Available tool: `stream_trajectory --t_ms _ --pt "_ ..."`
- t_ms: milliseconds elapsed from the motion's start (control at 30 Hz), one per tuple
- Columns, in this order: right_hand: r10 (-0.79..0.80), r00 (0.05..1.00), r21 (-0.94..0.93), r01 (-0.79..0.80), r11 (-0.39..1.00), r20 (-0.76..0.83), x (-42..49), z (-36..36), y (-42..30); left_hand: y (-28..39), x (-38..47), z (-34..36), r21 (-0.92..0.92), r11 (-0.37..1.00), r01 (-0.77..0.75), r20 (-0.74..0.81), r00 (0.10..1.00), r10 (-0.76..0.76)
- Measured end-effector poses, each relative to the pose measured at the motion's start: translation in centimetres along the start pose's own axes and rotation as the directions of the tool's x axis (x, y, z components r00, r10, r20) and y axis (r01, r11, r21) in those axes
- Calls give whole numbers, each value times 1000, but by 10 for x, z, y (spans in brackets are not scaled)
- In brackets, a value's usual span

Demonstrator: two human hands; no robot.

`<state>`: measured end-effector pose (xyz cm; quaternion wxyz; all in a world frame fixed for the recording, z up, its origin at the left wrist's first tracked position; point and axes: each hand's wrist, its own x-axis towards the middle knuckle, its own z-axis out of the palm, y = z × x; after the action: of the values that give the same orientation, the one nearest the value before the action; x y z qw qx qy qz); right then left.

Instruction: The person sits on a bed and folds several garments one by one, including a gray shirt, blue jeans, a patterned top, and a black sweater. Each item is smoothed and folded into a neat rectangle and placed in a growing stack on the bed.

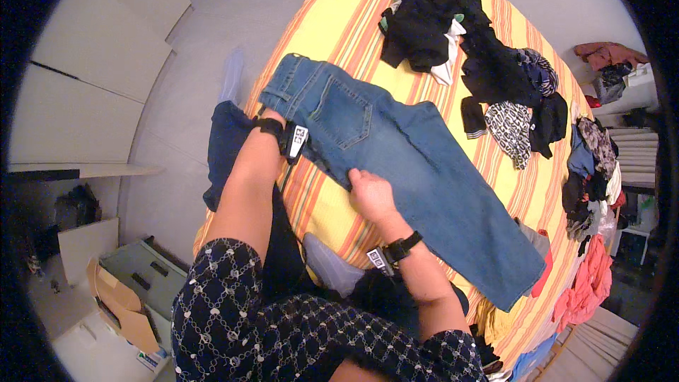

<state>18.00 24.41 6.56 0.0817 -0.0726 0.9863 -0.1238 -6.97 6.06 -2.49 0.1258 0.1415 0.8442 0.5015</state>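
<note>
A pair of blue denim jeans point(424, 154) lies stretched diagonally across the bed, back pocket facing up. Its waistband is at the upper left and its leg hem at the lower right. My left hand point(273, 115) reaches under the jeans by the waistband; its fingers are hidden beneath the denim. My right hand point(372, 195) has its fingers curled on the lower edge of the jeans, below the pocket, pinching the cloth. Each wrist wears a black strap with a small tag.
The bed has a striped yellow and orange cover point(329, 191). A pile of black, green and white clothes point(429, 16) lies at its far end, beside a printed black-and-white garment point(509, 130). Coral cloth point(586, 281) rests at the right edge. White cabinets point(90, 69) stand left.
</note>
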Motion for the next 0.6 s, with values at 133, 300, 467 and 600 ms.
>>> stream_trajectory --t_ms 133,300,467,600 --pt "16 1000 309 -24 951 27 -4 -2 18 4 0 -29 -384 906 178 103 983 -150" --pt "461 754 461 -237 855 -468 25 -41 102 13 -13 -112 -638 511 576 443 818 -368" --pt "642 691 257 -588 767 -333 80 -58 169 19 -17 -89 -241 901 361 333 903 -272" --pt "598 744 115 -594 796 -299 105 -39 188 0 -14 -56 119 968 219 -30 976 -217"
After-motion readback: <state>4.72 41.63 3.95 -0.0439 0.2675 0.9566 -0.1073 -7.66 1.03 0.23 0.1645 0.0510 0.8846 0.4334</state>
